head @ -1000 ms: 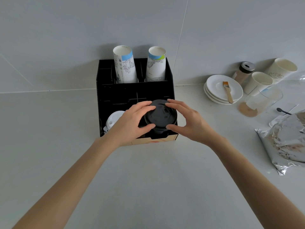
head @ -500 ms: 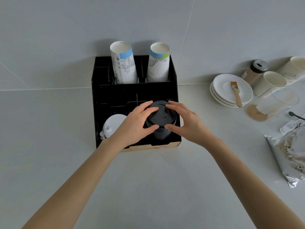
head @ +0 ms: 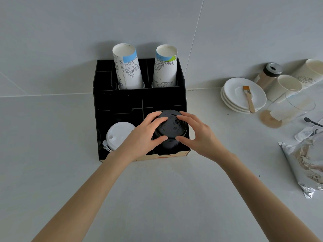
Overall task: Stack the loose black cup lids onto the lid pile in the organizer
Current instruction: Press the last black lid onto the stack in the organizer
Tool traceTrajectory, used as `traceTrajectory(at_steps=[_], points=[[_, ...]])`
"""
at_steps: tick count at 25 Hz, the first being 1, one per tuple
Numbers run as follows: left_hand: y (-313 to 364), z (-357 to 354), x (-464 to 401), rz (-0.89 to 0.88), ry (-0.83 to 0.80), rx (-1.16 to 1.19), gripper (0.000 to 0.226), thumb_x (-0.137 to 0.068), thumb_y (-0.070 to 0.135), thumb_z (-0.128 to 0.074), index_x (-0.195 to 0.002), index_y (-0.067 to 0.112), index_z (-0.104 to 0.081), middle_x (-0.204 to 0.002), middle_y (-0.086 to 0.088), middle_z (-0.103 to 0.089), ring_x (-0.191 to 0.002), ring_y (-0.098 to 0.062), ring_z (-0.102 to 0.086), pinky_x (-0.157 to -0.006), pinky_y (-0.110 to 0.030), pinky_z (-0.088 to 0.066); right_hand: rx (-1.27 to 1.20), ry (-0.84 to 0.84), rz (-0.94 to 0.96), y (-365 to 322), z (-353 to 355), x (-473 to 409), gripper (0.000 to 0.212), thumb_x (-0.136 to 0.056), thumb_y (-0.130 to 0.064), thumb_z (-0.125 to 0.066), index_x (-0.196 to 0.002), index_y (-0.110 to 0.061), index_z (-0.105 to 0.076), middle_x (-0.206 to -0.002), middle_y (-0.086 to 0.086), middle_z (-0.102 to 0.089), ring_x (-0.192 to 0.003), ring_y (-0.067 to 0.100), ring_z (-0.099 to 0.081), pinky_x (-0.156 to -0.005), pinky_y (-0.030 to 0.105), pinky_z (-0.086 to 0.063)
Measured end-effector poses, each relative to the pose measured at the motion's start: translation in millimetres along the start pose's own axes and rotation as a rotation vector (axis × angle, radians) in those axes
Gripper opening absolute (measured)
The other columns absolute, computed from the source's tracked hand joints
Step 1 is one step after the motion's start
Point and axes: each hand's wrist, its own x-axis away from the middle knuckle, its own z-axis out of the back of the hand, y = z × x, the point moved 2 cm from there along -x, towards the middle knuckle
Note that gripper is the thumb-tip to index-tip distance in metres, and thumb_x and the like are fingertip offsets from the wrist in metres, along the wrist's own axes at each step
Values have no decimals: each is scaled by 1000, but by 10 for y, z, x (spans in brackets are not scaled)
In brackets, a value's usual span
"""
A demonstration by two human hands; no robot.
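A stack of black cup lids (head: 170, 127) stands in the front right compartment of the black organizer (head: 122, 102). My left hand (head: 144, 135) grips the stack's left side, fingers on the top lid and thumb on the side below. My right hand (head: 197, 135) holds the right side the same way. The lower part of the pile is hidden by my hands and the organizer's front wall. I see no loose black lids on the counter.
A pile of white lids (head: 118, 134) fills the front left compartment. Two tall paper cup stacks (head: 128, 67) (head: 165, 67) stand in the rear slots. At right are white saucers (head: 234, 100) with a brush (head: 249, 98), paper cups (head: 286, 86), a shaker (head: 269, 74), a glass (head: 293, 109) and a foil bag (head: 307, 163).
The view has shifted, so the organizer sits a little lower and nearer. Both hands keep their hold on the black lid stack, pressed slightly closer around it.
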Motion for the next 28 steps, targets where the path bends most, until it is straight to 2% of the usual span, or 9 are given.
traceTrajectory(at_steps=[2,8,11,13,15,23,28], points=[[-10,1,3,6,-2,-1,54,-82,22,-60,-130,18,-36,-144,-3,-30,-123,-21,-42,-96,-30,-39,-23,12,-9,4,-24,10,54,-80,-17,-64,-129,-16,-40,-144,3,-35,-127,17,-37,-81,-14,-22],[7,5,8,26,-4,5,54,-82,22,-60,-130,18,-35,-142,-3,-29,-122,-18,-40,-91,-20,-33,-55,27,-18,-8,-65,39,55,-81,-16,-62,-131,-17,-38,-146,2,-33,-127,14,-37,-82,-14,-21],[19,-5,18,46,0,34,55,-82,21,-60,-129,18,-34,-140,-4,-28,-119,-15,-39,-87,-14,-31,-36,24,-10,-32,-62,54,56,-82,-17,-62,-131,-17,-36,-146,3,-31,-129,16,-36,-91,-1,-25],[20,-20,27,60,13,41,56,-81,21,-61,-130,16,-33,-139,-6,-28,-121,-16,-38,-91,-18,-32,-18,27,-18,-42,-65,61,56,-82,-18,-61,-131,-17,-36,-146,4,-32,-129,17,-36,-96,11,-26],[13,-29,45,59,55,15,57,-81,22,-62,-129,15,-33,-137,-8,-32,-122,-20,-39,-95,-25,-36,-14,41,-33,-53,-73,68,55,-82,-18,-61,-131,-17,-36,-145,5,-33,-129,19,-36,-97,16,-27],[15,-13,14,69,36,65,53,-83,19,-59,-130,14,-34,-138,-6,-35,-122,-20,-40,-94,-23,-32,-43,148,-88,-84,-132,120,54,-80,-18,-63,-129,-14,-39,-141,7,-38,-125,22,-41,-97,22,-32],[28,25,-4,83,14,71,54,-82,19,-59,-130,14,-34,-140,-6,-35,-125,-20,-38,-97,-21,-28,-14,114,-79,-107,-95,96,56,-81,-18,-63,-130,-14,-37,-141,8,-37,-127,22,-39,-98,21,-29]])
